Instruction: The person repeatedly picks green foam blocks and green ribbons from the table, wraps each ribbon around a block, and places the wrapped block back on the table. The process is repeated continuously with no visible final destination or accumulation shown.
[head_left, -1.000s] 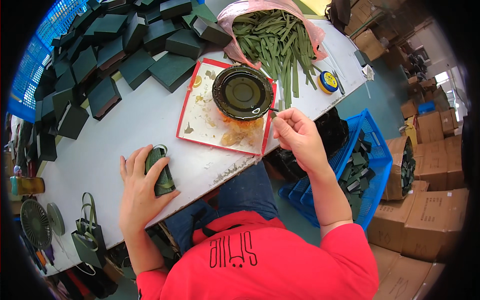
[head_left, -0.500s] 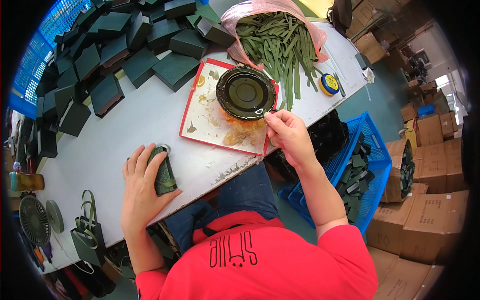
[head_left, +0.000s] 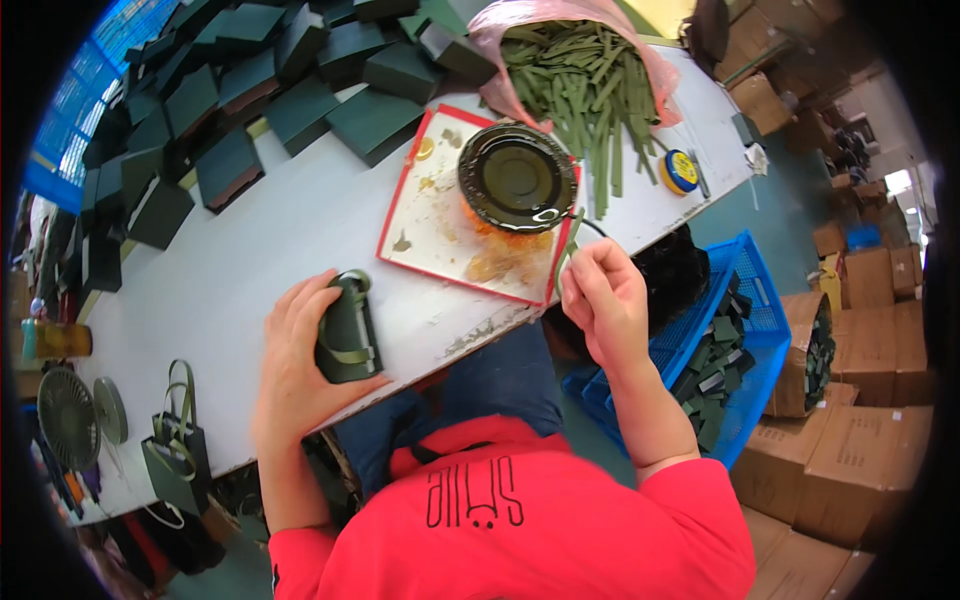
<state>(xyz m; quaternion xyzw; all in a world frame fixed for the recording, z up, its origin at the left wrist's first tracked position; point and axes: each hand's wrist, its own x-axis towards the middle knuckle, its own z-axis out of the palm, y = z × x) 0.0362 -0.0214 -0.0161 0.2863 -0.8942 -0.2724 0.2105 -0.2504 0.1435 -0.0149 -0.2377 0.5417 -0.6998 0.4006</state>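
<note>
My left hand point(head_left: 294, 355) is closed around a small dark green paper gift bag point(head_left: 345, 335) at the table's front edge. The bag lies on its side, with a green ribbon handle across it. In my right hand point(head_left: 608, 305), thumb and fingers pinch a thin green ribbon strip point(head_left: 571, 243), its free end pointing up beside the pot. That round black pot point(head_left: 515, 175) holds a dark glossy surface. It stands on a stained white board with a red rim point(head_left: 440, 270).
Several dark green boxes or bags point(head_left: 375, 120) are heaped at the far left. A pink plastic bag point(head_left: 660, 85) spills green ribbon strips. A round yellow-and-blue tin point(head_left: 680, 172) sits to the right. Blue crates point(head_left: 765, 300) with green pieces stand below the table; a finished-looking handled bag point(head_left: 178, 455) is at left.
My right hand has moved away from the pot's rim, slightly right and down, and the ribbon strip now shows. The small bag in my left hand has turned and shows more. The whole view has shifted slightly.
</note>
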